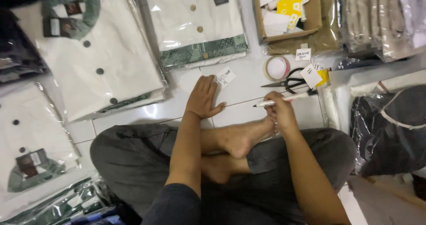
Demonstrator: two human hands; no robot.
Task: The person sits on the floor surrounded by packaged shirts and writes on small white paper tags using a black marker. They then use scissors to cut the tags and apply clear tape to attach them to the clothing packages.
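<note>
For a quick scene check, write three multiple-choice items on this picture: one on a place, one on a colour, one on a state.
1. Where do the scissors lie?
A. Inside the cardboard box
B. On the floor beside the tape roll
C. On the person's lap

2. What colour is the trim on the packaged shirt at the top middle?
A. Green
B. Red
C. Yellow

3. How is the left hand?
A. Gripping the pen
B. Flat on the floor tiles
C. Raised in the air

Key: 1 B, the scissors rest on the tile right of the tape roll. 2 A, a green patterned band crosses it. 3 B, the palm lies down, fingers spread, while the right hand holds the pen.
</note>
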